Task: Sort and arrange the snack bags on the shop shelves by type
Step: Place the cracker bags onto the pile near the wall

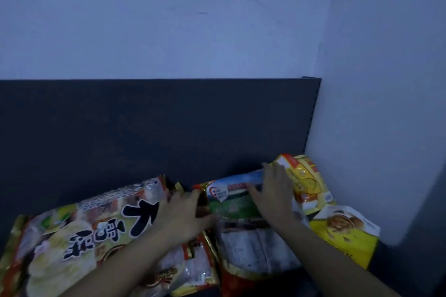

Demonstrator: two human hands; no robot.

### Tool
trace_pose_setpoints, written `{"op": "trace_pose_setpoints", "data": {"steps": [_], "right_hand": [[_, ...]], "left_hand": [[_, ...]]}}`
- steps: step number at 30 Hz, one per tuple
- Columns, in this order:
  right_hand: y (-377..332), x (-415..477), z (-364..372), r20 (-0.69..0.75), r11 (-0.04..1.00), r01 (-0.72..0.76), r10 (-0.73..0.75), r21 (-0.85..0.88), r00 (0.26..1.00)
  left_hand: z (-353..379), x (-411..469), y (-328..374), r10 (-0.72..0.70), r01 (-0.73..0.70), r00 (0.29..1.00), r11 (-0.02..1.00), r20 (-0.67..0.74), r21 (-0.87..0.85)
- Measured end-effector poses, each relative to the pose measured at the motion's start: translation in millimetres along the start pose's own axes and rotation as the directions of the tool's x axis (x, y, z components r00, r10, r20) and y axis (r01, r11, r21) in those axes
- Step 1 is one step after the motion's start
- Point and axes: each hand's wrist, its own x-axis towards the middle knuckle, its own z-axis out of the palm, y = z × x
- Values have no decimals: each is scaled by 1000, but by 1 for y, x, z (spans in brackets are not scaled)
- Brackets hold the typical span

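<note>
Several snack bags lie on a dark shelf (144, 132). A blue-green bag (231, 198) sits in the middle. My right hand (272, 193) lies over its right end with fingers spread. My left hand (183, 214) grips the bag's left edge, thumb on top. Left of it lies a large bag with bold black characters (79, 231). Under my arms lie a red and clear bag (193, 270) and a wider clear bag with a red bottom edge (255, 248). A yellow and orange bag (306, 181) leans at the far right.
A yellow box with a nut picture (347, 236) stands in the right corner against a pale side panel (376, 128). The pale wall (169, 19) rises behind the shelf. The shelf's back strip holds no bags.
</note>
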Motion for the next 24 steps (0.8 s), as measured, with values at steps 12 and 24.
{"op": "trace_pose_setpoints", "data": {"steps": [12, 24], "right_hand": [[76, -20, -18, 29, 745, -353, 410, 565, 912], [-35, 54, -93, -272, 711, -4, 275, 704, 922]], "left_hand": [[59, 30, 61, 32, -67, 998, 687, -63, -724], [-66, 18, 31, -57, -428, 842, 536, -536, -728]]}}
